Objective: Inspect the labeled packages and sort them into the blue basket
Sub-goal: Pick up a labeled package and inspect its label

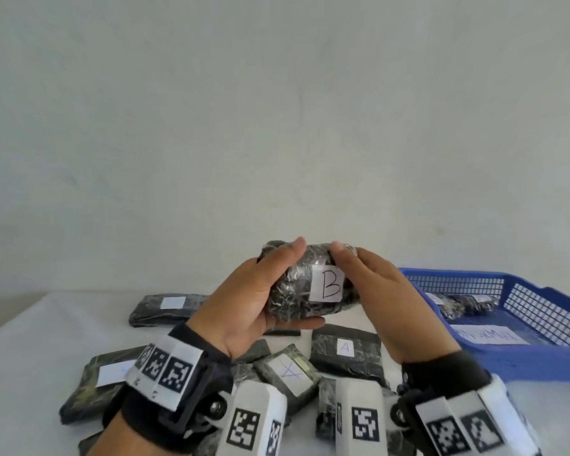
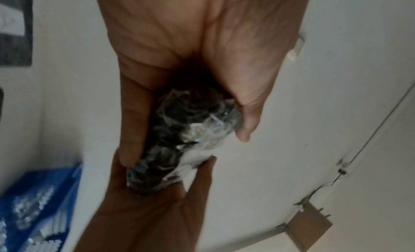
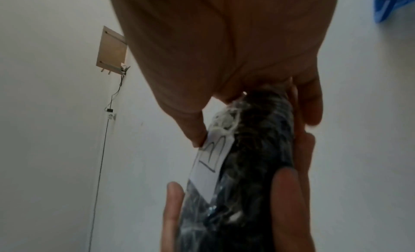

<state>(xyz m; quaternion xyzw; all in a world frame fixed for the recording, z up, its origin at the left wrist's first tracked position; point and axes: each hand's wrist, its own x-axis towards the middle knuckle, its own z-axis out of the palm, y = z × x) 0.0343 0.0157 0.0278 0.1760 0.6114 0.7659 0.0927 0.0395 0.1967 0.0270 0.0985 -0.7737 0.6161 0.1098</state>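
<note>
We see both hands raised above the surface (image 1: 30, 327), holding one dark, plastic-wrapped package (image 1: 297, 284) between them. The left hand (image 1: 247, 301) cups its left end, thumb on top and fingers (image 1: 305, 323) curled underneath; the right hand (image 1: 379, 297) grips the right end, thumb resting at the edge of the white label (image 1: 328, 283), on which a handwritten "B" faces us. In the left wrist view the package (image 2: 179, 140) sits pinched between thumb and fingers of the left hand (image 2: 197, 51), with the right hand (image 2: 152, 211) closing on its far end. In the right wrist view the label (image 3: 213, 160) runs along the wrapped package (image 3: 251, 158), and the right hand (image 3: 202, 51) has its thumb at the label's corner. Below the hands, more dark packages lie scattered on the white surface, among them one labelled "A" (image 1: 345, 352) and one whose label bears a faint cross-like mark (image 1: 288, 373). The blue basket (image 1: 520, 301) stands at the right, just beside the pile, with wrapped packages already inside and a white paper sign (image 1: 489, 334) on its floor; we cannot read the writing.
</note>
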